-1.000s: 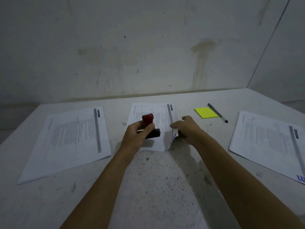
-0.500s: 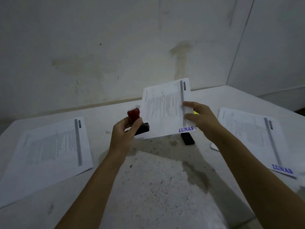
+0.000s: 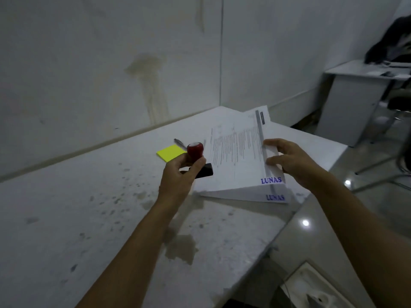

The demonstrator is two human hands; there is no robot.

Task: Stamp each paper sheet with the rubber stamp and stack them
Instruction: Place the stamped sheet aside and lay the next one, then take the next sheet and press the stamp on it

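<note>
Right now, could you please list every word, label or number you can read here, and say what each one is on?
"LUNAS": blue stamp mark on the held sheet, near its lower right corner.
"LUNAS": blue stamp mark on the stacked sheet lying below it.
Printed lines and dark header tag on the held sheet: too small and blurred to read.
Yellow sticky notes, rubber stamp: no text visible.

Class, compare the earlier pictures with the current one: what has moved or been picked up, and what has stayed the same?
The right hand lifted the stamped sheet from the table's middle and carried it right, over the stack that already bears a LUNAS mark; its left edge is nearly down. The view turned right with it. The left hand still holds the stamp off the table; the sticky pad and pen stayed put.
</note>
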